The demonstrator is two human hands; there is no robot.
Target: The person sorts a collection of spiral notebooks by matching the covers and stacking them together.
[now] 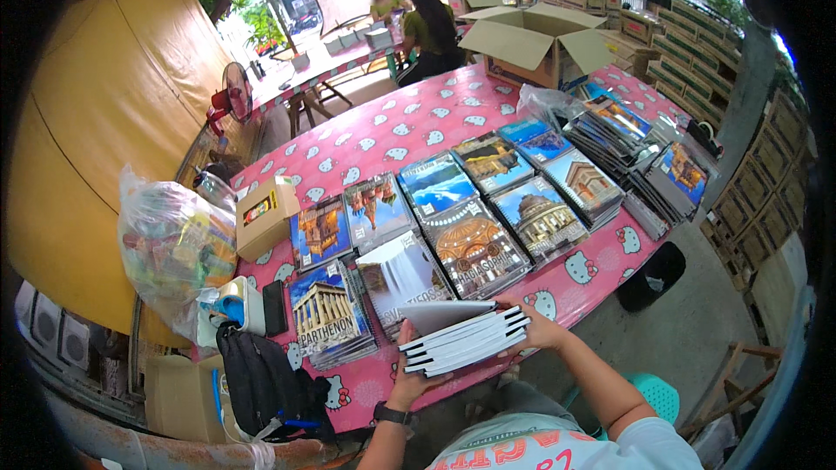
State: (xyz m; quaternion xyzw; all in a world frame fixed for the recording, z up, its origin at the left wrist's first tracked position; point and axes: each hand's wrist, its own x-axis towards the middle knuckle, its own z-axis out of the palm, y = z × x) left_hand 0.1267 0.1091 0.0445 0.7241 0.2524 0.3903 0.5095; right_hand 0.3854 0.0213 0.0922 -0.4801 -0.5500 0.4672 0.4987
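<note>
Near the front edge of the table, my left hand (416, 376) and my right hand (537, 331) are closed on opposite sides of a stack of notebooks (466, 341). Their white page edges and black bindings face me, and the top cover looks grey and slightly raised. Just beyond the stack lies a pile of spiral notebooks with a waterfall cover (402, 271). To its left is a pile with a columned temple cover (326, 306); to its right, one with a domed interior (475, 248). More picture-covered notebook piles (544, 213) stand in rows behind.
Pink patterned cloth covers the table (383, 157). An open carton (544, 43) stands at its far end, beside more notebook stacks (644, 165). A black backpack (266, 379), plastic bag (174, 248) and small box (264, 218) line the left side. Two people sit at a farther table.
</note>
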